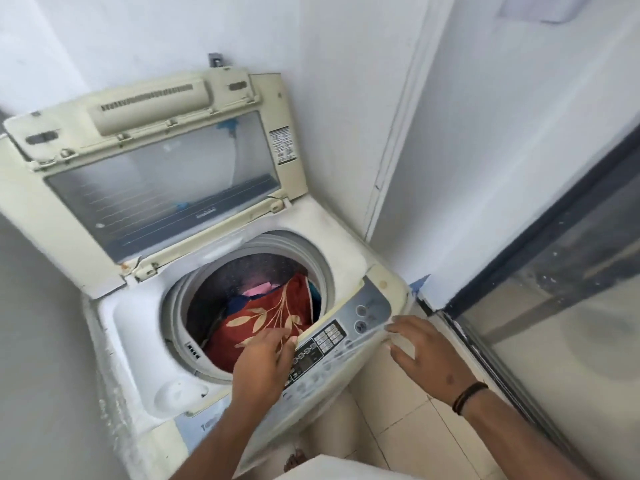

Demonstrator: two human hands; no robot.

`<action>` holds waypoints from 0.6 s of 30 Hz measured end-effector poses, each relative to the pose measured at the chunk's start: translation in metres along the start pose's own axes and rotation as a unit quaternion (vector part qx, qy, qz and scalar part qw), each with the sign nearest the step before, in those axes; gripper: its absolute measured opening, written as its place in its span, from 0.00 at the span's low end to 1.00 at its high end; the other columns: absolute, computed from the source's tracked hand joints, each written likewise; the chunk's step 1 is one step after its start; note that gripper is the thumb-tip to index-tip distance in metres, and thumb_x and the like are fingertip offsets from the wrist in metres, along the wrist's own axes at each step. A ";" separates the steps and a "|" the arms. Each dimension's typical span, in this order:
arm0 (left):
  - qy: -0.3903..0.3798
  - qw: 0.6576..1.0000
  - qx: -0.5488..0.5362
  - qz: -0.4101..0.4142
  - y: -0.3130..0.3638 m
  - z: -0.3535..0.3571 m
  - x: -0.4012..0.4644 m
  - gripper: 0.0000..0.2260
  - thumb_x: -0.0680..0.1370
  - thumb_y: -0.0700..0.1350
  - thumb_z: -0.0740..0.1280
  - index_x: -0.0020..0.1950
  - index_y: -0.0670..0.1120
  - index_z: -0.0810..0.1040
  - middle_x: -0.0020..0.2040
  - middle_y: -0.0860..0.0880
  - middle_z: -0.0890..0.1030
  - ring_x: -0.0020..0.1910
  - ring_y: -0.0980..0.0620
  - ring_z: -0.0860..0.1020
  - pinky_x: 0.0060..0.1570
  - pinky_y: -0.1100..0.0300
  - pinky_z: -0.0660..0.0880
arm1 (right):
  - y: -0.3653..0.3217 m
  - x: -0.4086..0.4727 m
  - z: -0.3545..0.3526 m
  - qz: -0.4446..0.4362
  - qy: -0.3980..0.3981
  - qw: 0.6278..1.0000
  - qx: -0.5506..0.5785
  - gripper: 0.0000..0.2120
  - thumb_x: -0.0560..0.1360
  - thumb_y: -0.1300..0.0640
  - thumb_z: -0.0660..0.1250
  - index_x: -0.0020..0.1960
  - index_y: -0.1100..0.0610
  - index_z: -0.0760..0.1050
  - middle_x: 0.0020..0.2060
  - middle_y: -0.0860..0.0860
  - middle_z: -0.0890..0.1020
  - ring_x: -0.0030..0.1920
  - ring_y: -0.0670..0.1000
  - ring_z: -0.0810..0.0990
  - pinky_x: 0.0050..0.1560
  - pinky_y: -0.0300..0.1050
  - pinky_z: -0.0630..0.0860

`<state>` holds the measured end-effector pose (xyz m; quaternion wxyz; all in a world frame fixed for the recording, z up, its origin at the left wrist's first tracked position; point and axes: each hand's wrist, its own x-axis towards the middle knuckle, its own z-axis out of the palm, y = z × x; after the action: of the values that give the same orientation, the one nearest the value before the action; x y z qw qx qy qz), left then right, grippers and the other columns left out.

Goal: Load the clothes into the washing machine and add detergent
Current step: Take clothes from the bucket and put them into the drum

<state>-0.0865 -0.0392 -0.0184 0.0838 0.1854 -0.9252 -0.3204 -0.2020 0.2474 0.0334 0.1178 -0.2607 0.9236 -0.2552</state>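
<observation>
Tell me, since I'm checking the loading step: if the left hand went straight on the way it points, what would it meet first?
Most likely the red leaf-patterned cloth in the drum: the left hand points at it, though depth is unclear.

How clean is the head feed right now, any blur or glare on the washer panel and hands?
Head view: soft motion blur on the left hand, right hand and control panel, its labels unreadable; wide-angle bending of the wall edges; even daylight, with hazy reflections in the raised lid window.
</observation>
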 end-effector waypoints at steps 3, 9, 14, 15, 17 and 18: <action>0.033 0.997 0.004 0.068 0.041 0.027 0.003 0.17 0.79 0.55 0.65 0.65 0.51 0.79 0.65 0.50 0.79 0.66 0.47 0.75 0.64 0.46 0.73 | 0.020 -0.030 -0.019 0.057 0.029 0.997 0.044 0.14 0.77 0.53 0.69 0.63 0.49 0.78 0.59 0.41 0.78 0.61 0.42 0.75 0.62 0.31 0.67; -0.078 0.967 -0.015 0.242 0.167 0.110 -0.018 0.21 0.77 0.57 0.62 0.69 0.54 0.76 0.73 0.50 0.74 0.73 0.45 0.70 0.71 0.45 0.68 | 0.100 -0.134 -0.060 0.194 0.107 0.970 0.104 0.10 0.77 0.51 0.70 0.59 0.46 0.79 0.54 0.39 0.80 0.54 0.36 0.77 0.54 0.29 0.70; -0.247 0.919 -0.005 0.307 0.269 0.177 -0.056 0.23 0.78 0.59 0.61 0.73 0.58 0.72 0.75 0.54 0.71 0.74 0.51 0.68 0.72 0.47 0.67 | 0.175 -0.252 -0.083 0.323 0.223 0.902 0.181 0.07 0.76 0.53 0.71 0.51 0.41 0.79 0.51 0.39 0.83 0.51 0.39 0.81 0.53 0.38 0.75; -0.278 0.906 0.002 0.318 0.286 0.189 -0.065 0.23 0.78 0.60 0.62 0.73 0.59 0.72 0.75 0.55 0.71 0.73 0.52 0.69 0.72 0.48 0.67 | 0.187 -0.276 -0.086 0.347 0.245 0.884 0.197 0.07 0.77 0.55 0.71 0.51 0.43 0.80 0.50 0.41 0.84 0.51 0.40 0.81 0.53 0.37 0.75; -0.339 0.881 0.009 0.330 0.317 0.215 -0.087 0.22 0.79 0.58 0.66 0.73 0.58 0.72 0.74 0.55 0.71 0.70 0.53 0.72 0.70 0.51 0.69 | 0.207 -0.323 -0.087 0.386 0.282 0.849 0.225 0.06 0.77 0.58 0.70 0.51 0.48 0.81 0.49 0.44 0.84 0.50 0.44 0.82 0.54 0.38 0.75; -0.359 0.872 0.008 0.333 0.327 0.225 -0.095 0.22 0.79 0.56 0.68 0.73 0.57 0.72 0.74 0.55 0.72 0.68 0.52 0.74 0.69 0.52 0.70 | 0.215 -0.341 -0.084 0.402 0.297 0.834 0.233 0.06 0.77 0.59 0.70 0.51 0.49 0.81 0.48 0.44 0.84 0.49 0.43 0.82 0.54 0.39 0.76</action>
<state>-0.1552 0.3621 0.0067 -0.1540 -0.2612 -0.9010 -0.3103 -0.0367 0.6242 0.0189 -0.0125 0.2571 0.8507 -0.4583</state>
